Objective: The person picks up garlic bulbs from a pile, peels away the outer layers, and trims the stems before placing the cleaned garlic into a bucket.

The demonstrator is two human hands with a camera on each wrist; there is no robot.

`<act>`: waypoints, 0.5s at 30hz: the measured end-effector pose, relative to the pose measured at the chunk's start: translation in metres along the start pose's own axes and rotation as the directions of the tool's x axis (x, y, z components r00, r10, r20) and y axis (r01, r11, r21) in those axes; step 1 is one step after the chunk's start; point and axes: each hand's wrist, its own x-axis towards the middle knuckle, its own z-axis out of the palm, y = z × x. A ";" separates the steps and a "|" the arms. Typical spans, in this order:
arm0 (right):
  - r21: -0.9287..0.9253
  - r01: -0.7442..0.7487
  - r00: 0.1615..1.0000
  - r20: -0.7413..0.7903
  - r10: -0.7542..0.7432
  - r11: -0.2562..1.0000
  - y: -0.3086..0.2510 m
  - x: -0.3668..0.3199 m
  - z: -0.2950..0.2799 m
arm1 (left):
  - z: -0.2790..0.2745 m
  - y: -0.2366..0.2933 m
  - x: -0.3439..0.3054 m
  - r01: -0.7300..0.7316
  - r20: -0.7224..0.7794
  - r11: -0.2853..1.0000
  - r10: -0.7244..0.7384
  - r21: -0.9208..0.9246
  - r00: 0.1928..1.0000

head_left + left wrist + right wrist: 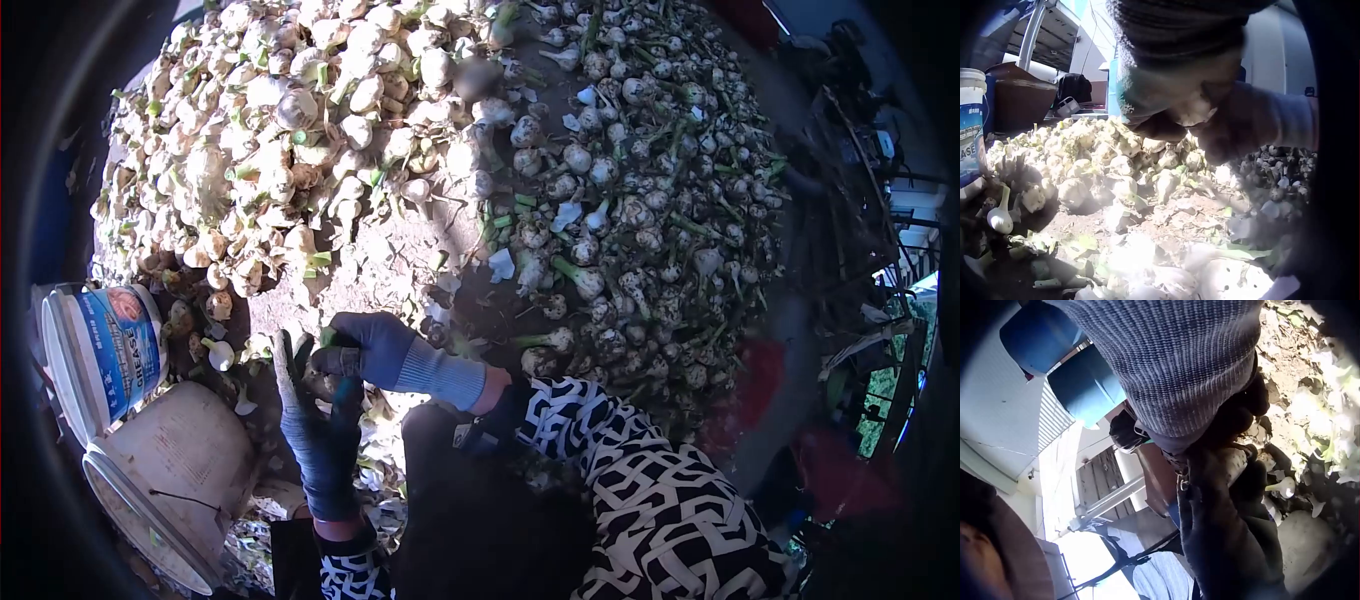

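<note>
Both hands wear dark blue-grey work gloves and meet low over the ground in the head view. The left hand [320, 430] points away from the body, its index finger straight and a gap between it and the thumb. From the right, the right hand [375, 350] reaches across with curled fingers close against the left hand's fingers. In the left wrist view a pale garlic bulb [1194, 110] shows between the two hands, gripped by the right hand [1241, 122]. Most of this bulb is hidden by the gloves.
A large heap of garlic bulbs [330, 110] lies ahead on the left. Dirtier garlic with green stems [640, 210] spreads to the right. At the left stand a labelled grease bucket [125, 340] and a tipped pale bucket [185, 450]. Peeled skins [385, 460] litter the ground.
</note>
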 end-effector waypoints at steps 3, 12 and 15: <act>-0.120 0.161 0.986 -0.025 -0.165 0.980 0.006 -0.004 0.003 | -0.001 0.002 -0.003 0.040 -0.013 0.993 -0.042 -0.107 0.999; 0.148 -0.304 0.924 0.288 0.253 0.941 -0.019 -0.007 -0.012 | -0.021 -0.013 -0.006 -0.119 0.049 0.926 0.108 0.357 0.993; 0.299 0.025 0.929 0.345 -0.133 0.954 0.011 -0.005 0.012 | -0.030 -0.032 0.004 0.020 0.138 0.976 -0.050 0.216 0.989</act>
